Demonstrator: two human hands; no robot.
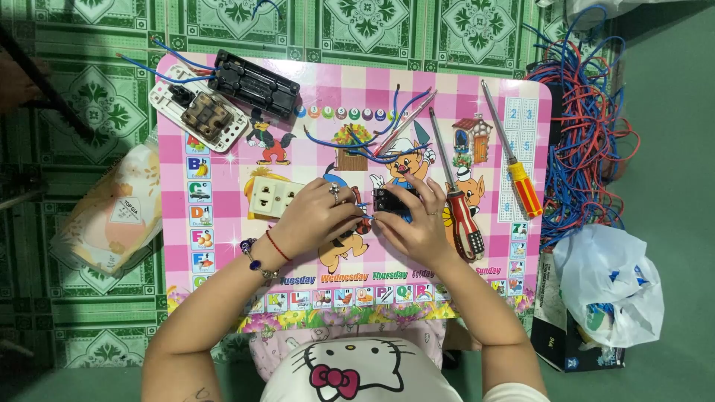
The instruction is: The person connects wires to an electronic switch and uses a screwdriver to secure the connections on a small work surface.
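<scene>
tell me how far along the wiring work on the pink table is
Done, by the look of it: blue wires are cut and lie loose, and the black block lies beside the white switch plate. In hand: left hand and right hand meet over a small black part. Seemingly left: the cream socket sits unwired and both screwdrivers lie unused.

small black switch block (391, 201), mid-table, flat

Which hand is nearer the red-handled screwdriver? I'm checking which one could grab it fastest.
The right hand. It lies just beside the red-handled screwdriver, almost touching its handle. The left hand sits farther off, on the other side of the small black part both hands work on.
</scene>
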